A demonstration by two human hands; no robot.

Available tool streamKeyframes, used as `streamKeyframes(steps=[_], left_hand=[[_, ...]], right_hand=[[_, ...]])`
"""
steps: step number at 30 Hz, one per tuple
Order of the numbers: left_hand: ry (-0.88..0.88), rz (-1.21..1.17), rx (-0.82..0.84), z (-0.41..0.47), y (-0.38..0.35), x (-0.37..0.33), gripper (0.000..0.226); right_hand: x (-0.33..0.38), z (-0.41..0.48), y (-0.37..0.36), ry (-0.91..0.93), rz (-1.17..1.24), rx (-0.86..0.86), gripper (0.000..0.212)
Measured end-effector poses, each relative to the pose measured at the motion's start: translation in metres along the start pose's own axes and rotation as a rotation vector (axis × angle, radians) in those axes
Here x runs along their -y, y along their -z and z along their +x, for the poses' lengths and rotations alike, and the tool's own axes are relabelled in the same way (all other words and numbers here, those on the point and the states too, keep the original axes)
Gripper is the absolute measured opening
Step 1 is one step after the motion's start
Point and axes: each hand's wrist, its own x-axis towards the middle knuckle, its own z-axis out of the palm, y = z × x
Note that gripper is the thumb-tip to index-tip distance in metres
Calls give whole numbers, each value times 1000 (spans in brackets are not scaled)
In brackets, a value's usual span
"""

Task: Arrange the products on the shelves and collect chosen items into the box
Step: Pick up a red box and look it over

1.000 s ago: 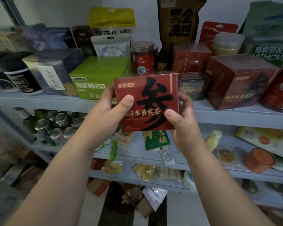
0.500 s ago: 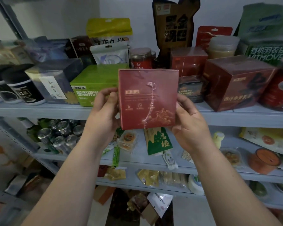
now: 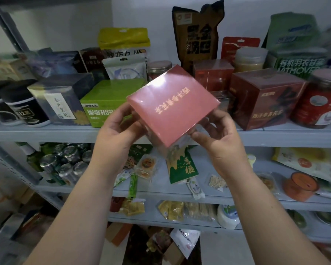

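The red tea box [image 3: 172, 104] was held in the air in front of the top shelf [image 3: 36, 131], tilted with one corner up and its gold-lettered face turned towards the camera; its shiny wrap caught the light. The left hand [image 3: 118, 131] gripped its lower left side with curled fingers; the right hand [image 3: 220, 134] gripped the lower right edge, thumb in front and fingers curled behind. Behind it on the shelf a green box [image 3: 103, 104] stood to the left with a dark navy box [image 3: 61, 100] beside that; a dark red box [image 3: 264, 100] stood to the right, next to a red jar [image 3: 321, 104]. On the shelf below lay a green packet [image 3: 182, 165]; a cluster of cans [image 3: 65, 159] stood further left.
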Motion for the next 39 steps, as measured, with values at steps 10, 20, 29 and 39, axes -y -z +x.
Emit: streamKeyframes(steps=[10, 20, 29, 39], left_hand=[[68, 74, 30, -11, -5, 4, 60], [294, -372, -74, -20, -26, 5, 47], [355, -170, -214, -33, -35, 11, 23], [427, -420, 24, -57, -36, 20, 96]], right_hand=[[8, -16, -4, 12, -92, -34, 41], [11, -18, 9, -83, -2, 32, 57], [20, -27, 14, -111, 4, 71, 41], [17, -29, 13, -12, -277, 172, 89]])
